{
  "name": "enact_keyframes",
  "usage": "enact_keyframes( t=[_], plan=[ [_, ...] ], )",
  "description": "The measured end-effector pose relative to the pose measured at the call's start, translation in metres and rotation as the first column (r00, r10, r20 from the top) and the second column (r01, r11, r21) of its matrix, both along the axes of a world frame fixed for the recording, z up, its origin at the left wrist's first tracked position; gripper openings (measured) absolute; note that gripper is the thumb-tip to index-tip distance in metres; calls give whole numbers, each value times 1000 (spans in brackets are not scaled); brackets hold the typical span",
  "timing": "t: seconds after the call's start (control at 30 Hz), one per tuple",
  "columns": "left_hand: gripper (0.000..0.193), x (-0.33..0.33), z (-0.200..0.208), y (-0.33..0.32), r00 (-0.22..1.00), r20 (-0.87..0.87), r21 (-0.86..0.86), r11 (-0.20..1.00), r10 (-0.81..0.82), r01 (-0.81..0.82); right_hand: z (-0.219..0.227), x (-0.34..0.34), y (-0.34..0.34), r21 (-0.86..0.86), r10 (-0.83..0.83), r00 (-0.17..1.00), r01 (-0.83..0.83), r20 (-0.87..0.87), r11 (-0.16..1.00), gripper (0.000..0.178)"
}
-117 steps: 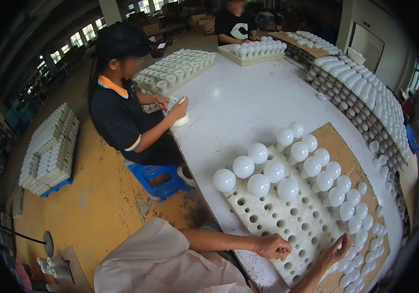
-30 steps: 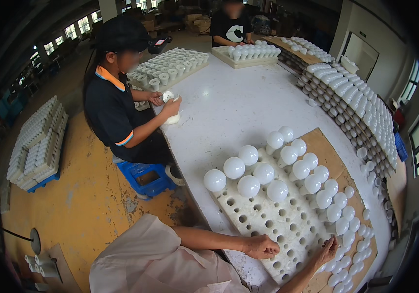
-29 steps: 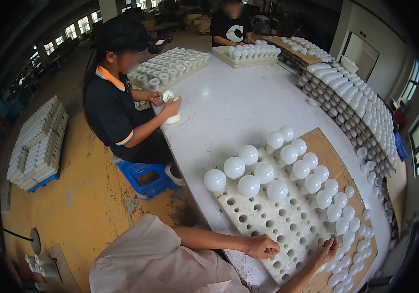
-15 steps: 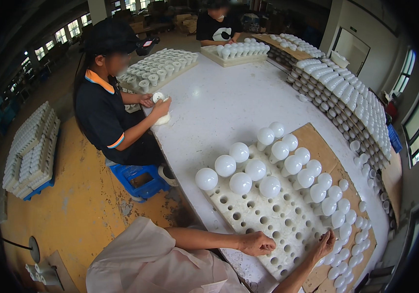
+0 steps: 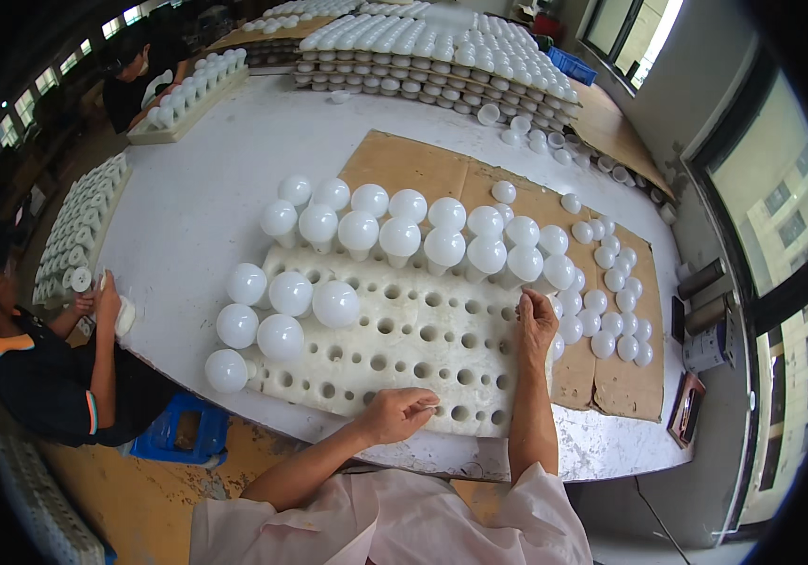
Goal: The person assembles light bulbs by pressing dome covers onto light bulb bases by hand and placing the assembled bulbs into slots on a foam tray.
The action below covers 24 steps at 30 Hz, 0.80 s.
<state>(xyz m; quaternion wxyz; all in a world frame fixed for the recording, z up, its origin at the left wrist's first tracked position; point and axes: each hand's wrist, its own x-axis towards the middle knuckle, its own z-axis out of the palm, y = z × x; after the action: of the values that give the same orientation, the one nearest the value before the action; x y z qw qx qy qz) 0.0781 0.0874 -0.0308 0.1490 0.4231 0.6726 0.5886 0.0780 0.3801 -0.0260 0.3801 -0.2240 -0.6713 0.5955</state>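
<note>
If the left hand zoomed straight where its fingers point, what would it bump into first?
Probably the person's own right forearm: the left hand points rightward, across the holed white board. Its height is hard to judge, so it might brush the board first.

"How is the left side posed?"
"The person's bare left forearm (image 5: 305, 476) slants inward from below, left grip (image 5: 404, 414) held low, fingers (image 5: 415, 399) half curled toward the right."
"And the right?"
"The right forearm (image 5: 532, 419) stands nearly upright, right grip (image 5: 537, 325) raised higher, its fingers bent."
"Are they touching?"
"Well apart; whether either closes fully is too small to tell."
</note>
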Motion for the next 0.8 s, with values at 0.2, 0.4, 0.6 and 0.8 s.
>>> enact_keyframes(
  t=[0.2,0.4,0.6,0.8],
  plan=[
    [25,3,-1,3,1000,5,1,1000,-24,24,8,10,-1,-17,-25,1000,25,8,1000,19],
    [21,3,1,1,998,56,-38,999,-17,19,5,4,-4,-32,-9,1000,9,1,999,18],
    [21,2,2,1,994,106,-71,997,-18,25,33,27,0,39,-20,998,17,60,999,19],
    [20,-1,0,2,994,109,-68,998,-13,20,36,103,65,521,-187,884,-72,427,850,34]
  ],
)
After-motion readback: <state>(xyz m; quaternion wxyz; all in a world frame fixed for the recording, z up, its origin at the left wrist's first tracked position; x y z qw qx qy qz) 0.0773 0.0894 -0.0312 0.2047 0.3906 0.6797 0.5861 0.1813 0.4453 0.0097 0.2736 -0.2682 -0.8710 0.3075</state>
